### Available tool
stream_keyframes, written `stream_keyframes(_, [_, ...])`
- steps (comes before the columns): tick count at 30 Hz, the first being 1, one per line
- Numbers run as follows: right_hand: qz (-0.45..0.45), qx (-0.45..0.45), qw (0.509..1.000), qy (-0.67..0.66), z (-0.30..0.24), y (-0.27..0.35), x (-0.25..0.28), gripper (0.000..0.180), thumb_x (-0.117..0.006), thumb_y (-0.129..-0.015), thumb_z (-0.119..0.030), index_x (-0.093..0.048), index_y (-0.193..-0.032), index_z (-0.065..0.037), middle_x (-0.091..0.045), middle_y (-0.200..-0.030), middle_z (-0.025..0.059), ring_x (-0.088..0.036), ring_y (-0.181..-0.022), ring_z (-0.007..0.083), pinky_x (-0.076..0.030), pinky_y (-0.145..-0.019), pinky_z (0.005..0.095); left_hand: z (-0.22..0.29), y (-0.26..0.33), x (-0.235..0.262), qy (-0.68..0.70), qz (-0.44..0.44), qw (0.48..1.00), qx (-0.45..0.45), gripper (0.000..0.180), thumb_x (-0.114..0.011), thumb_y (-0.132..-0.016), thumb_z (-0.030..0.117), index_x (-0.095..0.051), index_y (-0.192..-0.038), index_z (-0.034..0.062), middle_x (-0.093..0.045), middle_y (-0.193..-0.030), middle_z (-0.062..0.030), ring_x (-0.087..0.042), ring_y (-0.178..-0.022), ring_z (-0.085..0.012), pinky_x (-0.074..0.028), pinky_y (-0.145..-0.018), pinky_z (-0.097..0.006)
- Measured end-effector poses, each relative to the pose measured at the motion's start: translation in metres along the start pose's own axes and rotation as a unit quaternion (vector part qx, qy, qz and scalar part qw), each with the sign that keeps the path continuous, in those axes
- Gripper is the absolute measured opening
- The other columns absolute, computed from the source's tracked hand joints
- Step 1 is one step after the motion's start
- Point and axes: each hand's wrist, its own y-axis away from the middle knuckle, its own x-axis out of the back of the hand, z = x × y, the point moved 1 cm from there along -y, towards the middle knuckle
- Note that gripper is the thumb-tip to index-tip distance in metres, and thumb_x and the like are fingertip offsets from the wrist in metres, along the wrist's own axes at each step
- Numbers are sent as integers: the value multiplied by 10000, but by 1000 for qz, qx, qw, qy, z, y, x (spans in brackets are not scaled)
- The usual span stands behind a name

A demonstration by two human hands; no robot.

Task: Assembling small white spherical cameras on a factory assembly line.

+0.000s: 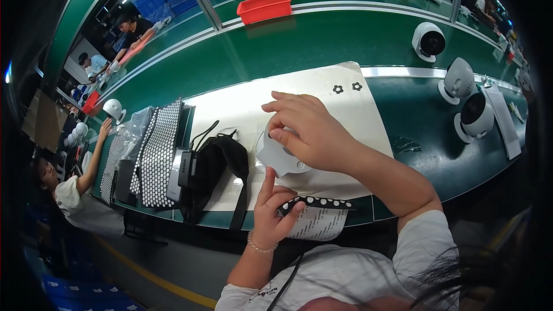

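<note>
The small white rounded housing sits tilted over the near edge of the white mat, and the right hand curls over its top, fingers closed around it with the thumb pressed to its side. Just below, at the front edge of the green bench, the left hand pinches a black strip of white round dots with its paper backing, which hangs past the edge. With the housing only propped, a sideways push could likely roll it out of the grip. The loose strip might curl or stick to the fingers. The black strap bundle lies near enough on the left to snag.
</note>
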Motion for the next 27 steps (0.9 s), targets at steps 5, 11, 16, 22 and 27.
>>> stream_keyframes(5, [76,58,990,108,-3,8,-6,103,-541,-814,-165,-578,-840,-73,-551,-1109,85,-416,-1170,254,-282,-951,406,0,0,-2,-10,1,1000,-10,174,-682,-680,20,-572,-809,-18,-284,-1350,-245,-584,-725,-181,-470,-709,-281])
stream_keyframes(11, [60,107,965,234,-16,21,1,235,-580,-788,-237,-598,-953,-71,-546,-1112,42,-410,-1172,210,-275,-961,405,5,1,-5,2,22,1000,-5,168,-676,-678,12,-570,-805,-19,-288,-1345,-252,-586,-723,-185,-471,-708,-282])
stream_keyframes(16, [17,107,949,296,-20,23,-4,406,-555,-775,-337,-575,-1041,-32,-497,-1182,46,-338,-1218,210,-241,-985,411,2,0,-7,9,16,999,38,160,-676,-658,14,-589,-788,-16,-322,-1319,-265,-589,-739,-193,-466,-729,-291])
stream_keyframes(22, [-42,7,987,152,-30,29,32,382,-512,-830,-335,-509,-1110,-75,-568,-992,96,-511,-975,269,-374,-824,390,6,12,7,52,69,994,73,149,-669,-674,43,-595,-787,-22,-474,-1198,-243,-589,-792,-218,-442,-762,-308])
stream_keyframes(27, [-366,-47,929,-14,-69,53,37,490,-436,-877,-310,-306,-1258,-31,-540,-540,137,-541,-451,320,-400,-398,399,12,41,28,-10,205,973,101,174,-664,-731,97,-535,-800,3,-583,-901,-151,-560,-810,-231,-429,-733,-304])
